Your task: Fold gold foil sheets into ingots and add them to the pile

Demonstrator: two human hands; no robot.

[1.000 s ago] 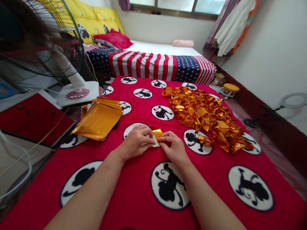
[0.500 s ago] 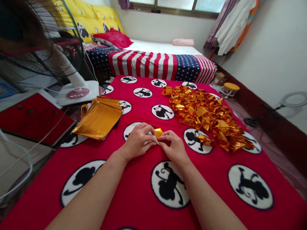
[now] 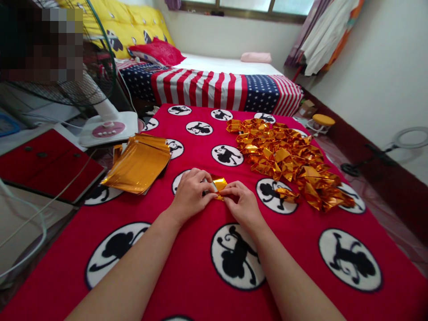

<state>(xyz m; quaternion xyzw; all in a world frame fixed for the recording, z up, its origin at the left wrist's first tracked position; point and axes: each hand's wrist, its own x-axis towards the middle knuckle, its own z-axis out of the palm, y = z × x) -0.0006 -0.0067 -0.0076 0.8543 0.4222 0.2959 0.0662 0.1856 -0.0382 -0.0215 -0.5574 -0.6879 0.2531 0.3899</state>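
Between my hands, at the middle of the red cloth, is a small piece of gold foil paper [image 3: 220, 183], partly folded, with a pale underside showing. My left hand [image 3: 194, 195] pinches its left side between thumb and fingers. On the right, the fingertips of my right hand [image 3: 241, 203] are closed on its other edge. My fingers hide much of the paper. Left of my hands lies a stack of flat gold foil sheets [image 3: 138, 162]. A large heap of folded gold foil pieces [image 3: 284, 156] spreads over the cloth to the right, with one folded piece [image 3: 286, 195] at its near side.
The red cloth [image 3: 187, 276] with black figures in white circles covers the surface before me. At the left stands a fan [image 3: 109, 127] beside a red panel [image 3: 50, 162]. Beyond is a bed [image 3: 214, 87]; a yellow stool [image 3: 323, 120] stands at the right.
The near edge of the foil paper between my fingers has turned, so gold now shows where a pale edge was. My hands have barely shifted.
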